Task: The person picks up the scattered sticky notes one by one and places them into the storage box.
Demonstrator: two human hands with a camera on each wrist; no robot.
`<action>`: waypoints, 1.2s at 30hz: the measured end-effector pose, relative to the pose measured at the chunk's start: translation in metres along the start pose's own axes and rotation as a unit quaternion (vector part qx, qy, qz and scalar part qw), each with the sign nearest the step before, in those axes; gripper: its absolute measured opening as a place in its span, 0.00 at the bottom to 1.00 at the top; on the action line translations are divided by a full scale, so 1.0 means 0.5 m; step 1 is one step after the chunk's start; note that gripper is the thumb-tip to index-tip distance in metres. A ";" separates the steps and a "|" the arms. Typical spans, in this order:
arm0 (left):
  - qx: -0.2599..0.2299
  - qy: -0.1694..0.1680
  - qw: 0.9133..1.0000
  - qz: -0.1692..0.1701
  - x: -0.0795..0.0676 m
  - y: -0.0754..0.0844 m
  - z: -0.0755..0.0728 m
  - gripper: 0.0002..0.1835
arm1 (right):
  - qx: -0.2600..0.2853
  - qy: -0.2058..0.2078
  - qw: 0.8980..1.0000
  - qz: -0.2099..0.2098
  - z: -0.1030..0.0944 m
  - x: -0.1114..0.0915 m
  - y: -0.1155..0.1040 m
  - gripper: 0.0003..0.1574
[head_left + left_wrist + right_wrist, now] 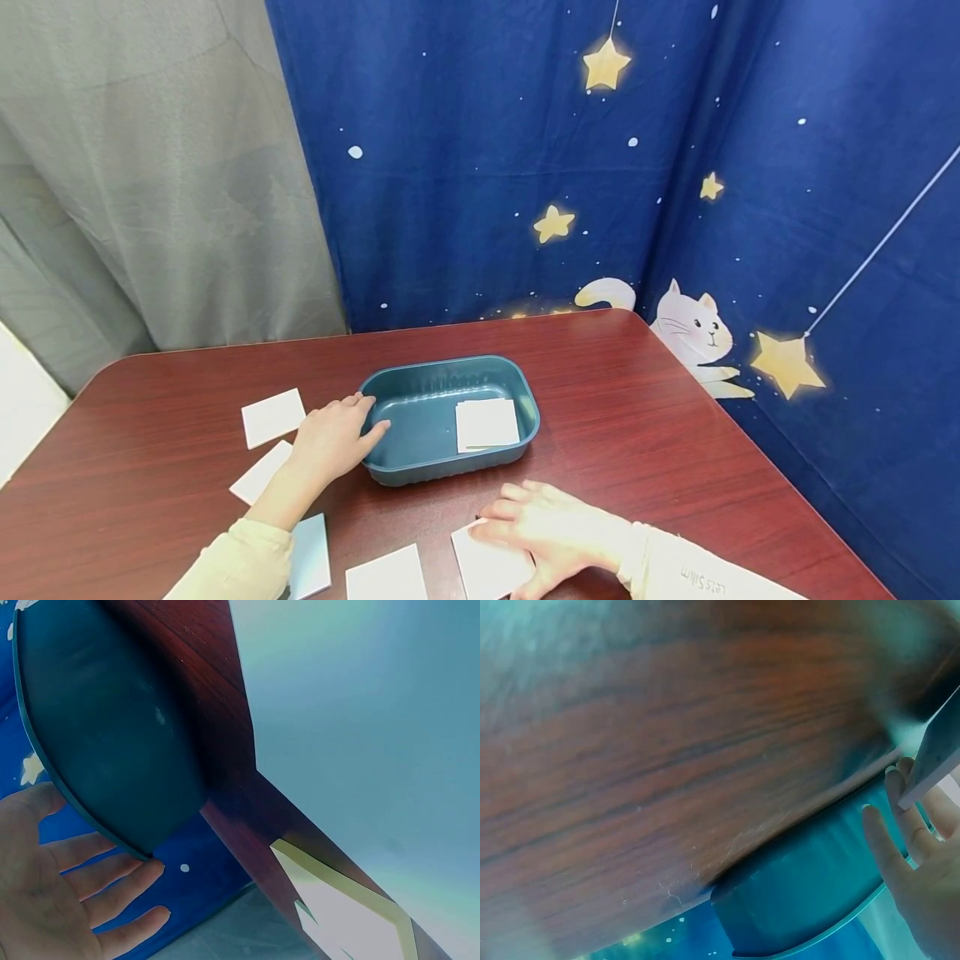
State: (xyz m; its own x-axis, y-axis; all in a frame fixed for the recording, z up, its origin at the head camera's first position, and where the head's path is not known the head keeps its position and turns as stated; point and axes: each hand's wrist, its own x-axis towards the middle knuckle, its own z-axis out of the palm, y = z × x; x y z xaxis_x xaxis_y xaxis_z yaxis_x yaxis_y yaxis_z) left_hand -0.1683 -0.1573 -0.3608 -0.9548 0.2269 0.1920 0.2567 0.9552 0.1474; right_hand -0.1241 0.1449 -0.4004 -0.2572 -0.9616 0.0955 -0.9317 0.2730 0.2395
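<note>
**Card held at near side, bin straight beyond it**

A white card (483,571) is held at the near edge of the table (622,392) by the right hand (547,529), its fingers bent over the far edge and its thumb set at the near right corner. The blue-green bin (450,469) is placed beyond that hand, ahead and slightly to the left; just a narrow strip of table is left between them. The bin is touched by the left hand (337,429), which is laid over the left end of the rim with fingers fairly straight and spread, so nothing is gripped there. The held card is thus nearer the right hand, the bin nearer the left.

The card is turned a little, its left side slanted away and to the left. A nearly square outline is suggested, but a long axis cannot be told, being partly covered and cropped. The bin's long axis is laid left to right, and a card stack (487,423) is kept in its right half.
</note>
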 end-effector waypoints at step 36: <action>0.009 0.007 1.000 0.006 0.001 0.001 -0.001 0.27 | 0.052 0.060 0.996 0.041 -0.062 0.007 0.073 0.46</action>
State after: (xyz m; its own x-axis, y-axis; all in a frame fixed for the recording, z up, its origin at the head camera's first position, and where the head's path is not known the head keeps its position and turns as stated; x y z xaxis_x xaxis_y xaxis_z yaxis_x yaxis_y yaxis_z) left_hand -0.1684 -0.1569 -0.3604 -0.9493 0.2364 0.2074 0.2659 0.9555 0.1277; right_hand -0.1509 0.1525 -0.3615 -0.3069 -0.9244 0.2265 -0.9320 0.3401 0.1254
